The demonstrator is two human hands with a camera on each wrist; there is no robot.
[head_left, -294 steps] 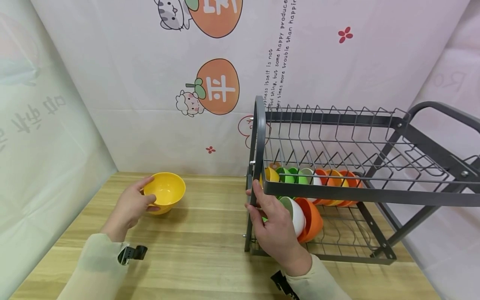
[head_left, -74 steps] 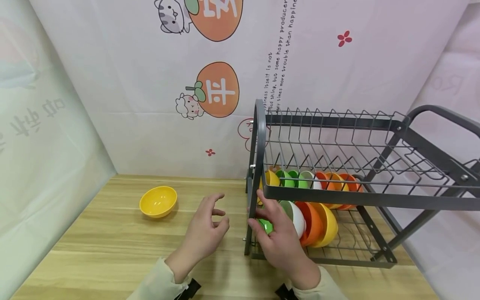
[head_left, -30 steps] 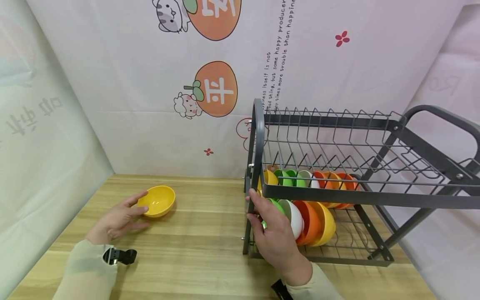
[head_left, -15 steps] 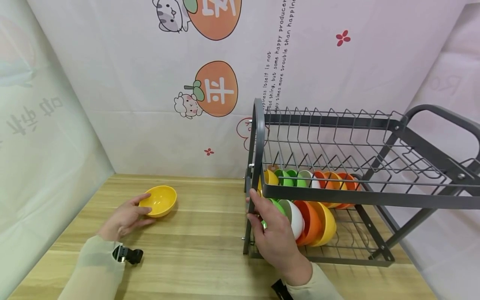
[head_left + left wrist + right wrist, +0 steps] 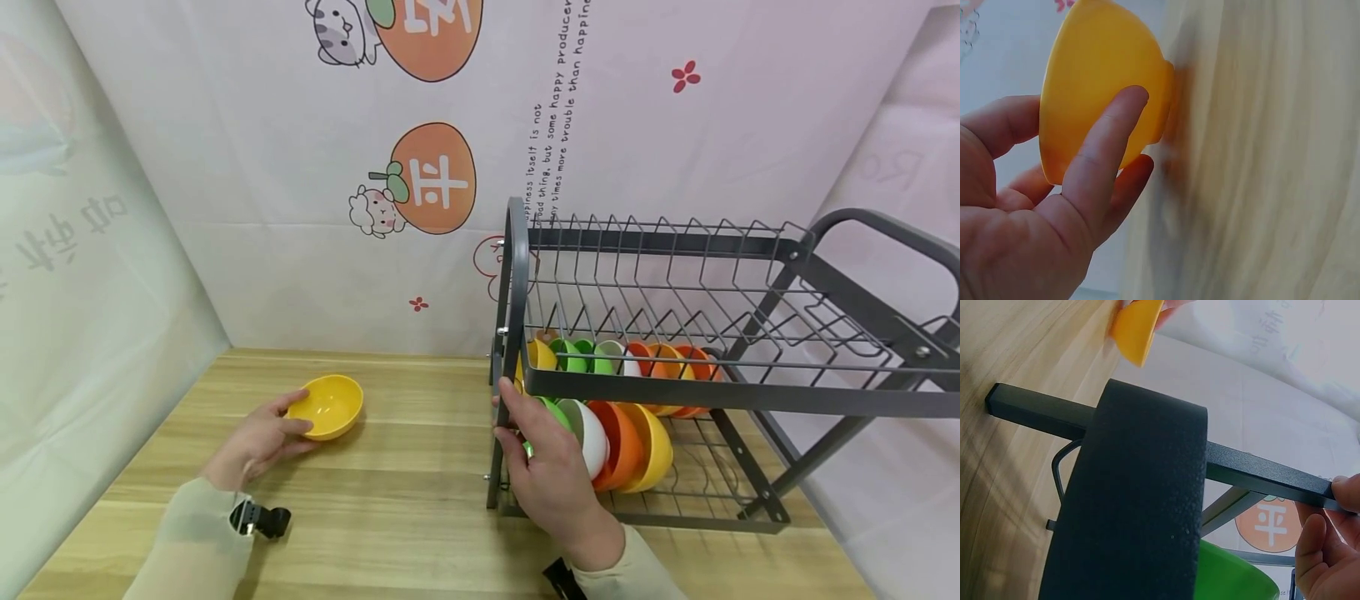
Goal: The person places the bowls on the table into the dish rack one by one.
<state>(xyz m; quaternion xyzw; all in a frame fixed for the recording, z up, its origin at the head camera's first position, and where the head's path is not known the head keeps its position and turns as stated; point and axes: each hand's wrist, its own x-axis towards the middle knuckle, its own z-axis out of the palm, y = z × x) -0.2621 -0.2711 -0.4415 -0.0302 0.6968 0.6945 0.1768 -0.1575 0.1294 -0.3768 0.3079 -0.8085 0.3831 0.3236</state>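
At the left of the table, my left hand holds a small yellow bowl by its near left side, with the thumb at the rim. In the left wrist view the fingers lie along the outer wall of this bowl, and its foot is close over the wood. My right hand grips the left upright of a dark grey two-tier dish rack. The right wrist view has thumb and fingers of that hand around the metal post.
On the rack's lower tier, a front row includes a white bowl, an orange bowl and a yellow bowl. Several smaller coloured bowls stand behind. The upper wire tier overhangs them. A printed cloth hangs behind.
A larger yellow bowl, earlier in my left hand, now stands in the rack's front row. My left hand has gone back left, gripped the small bowl and shifted it slightly right.
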